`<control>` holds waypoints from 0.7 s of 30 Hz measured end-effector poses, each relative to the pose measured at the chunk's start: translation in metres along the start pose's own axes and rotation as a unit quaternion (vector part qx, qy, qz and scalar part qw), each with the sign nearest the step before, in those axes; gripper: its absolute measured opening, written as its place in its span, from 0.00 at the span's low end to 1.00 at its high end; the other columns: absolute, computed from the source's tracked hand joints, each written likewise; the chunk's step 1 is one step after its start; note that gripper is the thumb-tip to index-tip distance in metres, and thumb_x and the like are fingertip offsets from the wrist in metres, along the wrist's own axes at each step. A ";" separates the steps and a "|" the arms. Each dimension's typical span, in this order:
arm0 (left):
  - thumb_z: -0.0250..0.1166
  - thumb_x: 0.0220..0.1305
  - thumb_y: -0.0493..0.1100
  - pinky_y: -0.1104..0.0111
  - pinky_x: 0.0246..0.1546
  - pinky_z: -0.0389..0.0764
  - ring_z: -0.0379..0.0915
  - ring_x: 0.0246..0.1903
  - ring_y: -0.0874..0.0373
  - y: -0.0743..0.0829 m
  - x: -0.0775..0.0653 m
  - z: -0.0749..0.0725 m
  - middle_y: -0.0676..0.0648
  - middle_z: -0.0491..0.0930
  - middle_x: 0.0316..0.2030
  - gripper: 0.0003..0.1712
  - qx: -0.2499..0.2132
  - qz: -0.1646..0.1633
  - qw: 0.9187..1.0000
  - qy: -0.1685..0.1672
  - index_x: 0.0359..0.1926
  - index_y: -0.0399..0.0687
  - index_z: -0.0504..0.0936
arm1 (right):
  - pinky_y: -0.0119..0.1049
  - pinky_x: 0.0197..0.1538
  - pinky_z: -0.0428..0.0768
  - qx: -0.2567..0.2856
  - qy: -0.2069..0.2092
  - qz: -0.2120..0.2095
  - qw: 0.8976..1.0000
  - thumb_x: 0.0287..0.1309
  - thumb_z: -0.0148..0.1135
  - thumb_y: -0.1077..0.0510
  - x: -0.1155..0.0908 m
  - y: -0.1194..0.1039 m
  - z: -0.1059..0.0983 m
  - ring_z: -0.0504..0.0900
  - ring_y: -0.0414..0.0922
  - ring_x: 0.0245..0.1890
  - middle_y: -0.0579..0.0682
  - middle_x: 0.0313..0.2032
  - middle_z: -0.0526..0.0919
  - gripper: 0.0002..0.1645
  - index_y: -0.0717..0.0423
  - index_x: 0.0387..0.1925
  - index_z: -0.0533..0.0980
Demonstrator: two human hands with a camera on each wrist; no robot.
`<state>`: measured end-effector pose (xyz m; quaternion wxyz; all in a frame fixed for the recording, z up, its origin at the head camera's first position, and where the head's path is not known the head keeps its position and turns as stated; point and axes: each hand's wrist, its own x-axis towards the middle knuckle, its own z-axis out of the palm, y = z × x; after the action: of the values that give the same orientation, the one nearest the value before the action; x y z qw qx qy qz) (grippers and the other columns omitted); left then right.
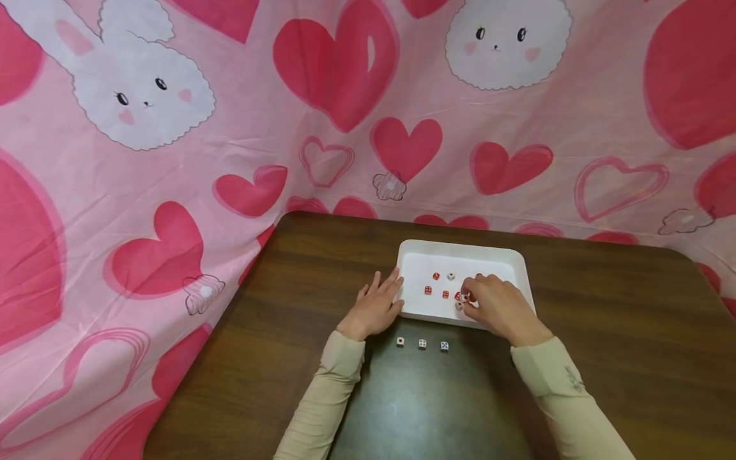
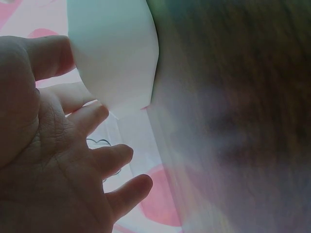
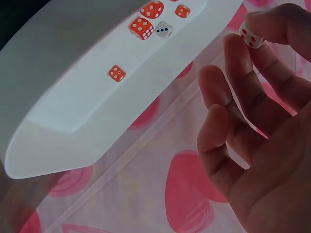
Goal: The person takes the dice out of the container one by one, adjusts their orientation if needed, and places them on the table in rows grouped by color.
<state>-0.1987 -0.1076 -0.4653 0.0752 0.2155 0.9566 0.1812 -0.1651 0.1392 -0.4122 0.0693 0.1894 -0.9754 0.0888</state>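
My right hand (image 1: 503, 306) reaches over a shallow white tray (image 1: 422, 250). Its thumb and index finger pinch a white die (image 3: 251, 39) with red pips, seen in the right wrist view. Several red dice (image 1: 428, 290) lie inside the tray, along with white dice (image 1: 451, 276); the right hand partly covers some of them. My left hand (image 1: 374, 310) touches the tray's left side, fingers fairly straight and spread. In the left wrist view, its thumb (image 2: 53, 56) rests against the tray's outer wall (image 2: 114, 53). Three white dice (image 1: 422, 344) stand in a row on the table before the tray.
The dark wooden table (image 1: 299, 287) carries the tray near its far side. A pink cloth (image 1: 253, 121) with hearts and rabbit faces hangs behind the table and along its left.
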 end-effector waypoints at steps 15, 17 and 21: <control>0.45 0.67 0.54 0.47 0.62 0.47 0.33 0.69 0.46 0.001 0.000 0.001 0.56 0.40 0.70 0.31 0.002 0.003 1.000 0.001 0.68 0.56 0.51 | 0.34 0.24 0.65 -0.016 0.018 -0.017 1.000 0.44 0.61 0.56 -0.019 -0.001 -0.001 0.67 0.40 0.21 0.41 0.17 0.69 0.05 0.48 0.24 0.71; 0.45 0.67 0.54 0.47 0.62 0.47 0.33 0.69 0.46 0.001 0.001 0.001 0.56 0.40 0.70 0.31 0.002 0.002 1.000 -0.001 0.68 0.57 0.50 | 0.34 0.24 0.64 -0.017 0.018 -0.018 1.000 0.44 0.60 0.56 -0.021 -0.001 0.000 0.67 0.40 0.20 0.41 0.17 0.68 0.05 0.48 0.24 0.71; 0.45 0.67 0.54 0.47 0.62 0.47 0.33 0.69 0.47 0.000 0.001 0.002 0.57 0.39 0.70 0.31 -0.002 -0.001 1.000 -0.004 0.68 0.58 0.50 | 0.33 0.23 0.64 -0.016 0.018 -0.019 1.000 0.43 0.59 0.56 -0.025 -0.003 0.001 0.66 0.39 0.20 0.40 0.16 0.68 0.05 0.48 0.22 0.71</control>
<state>-0.1993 -0.1062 -0.4667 0.0791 0.2151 0.9563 0.1818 -0.1409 0.1454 -0.4167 0.0920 0.2053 -0.9714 0.0755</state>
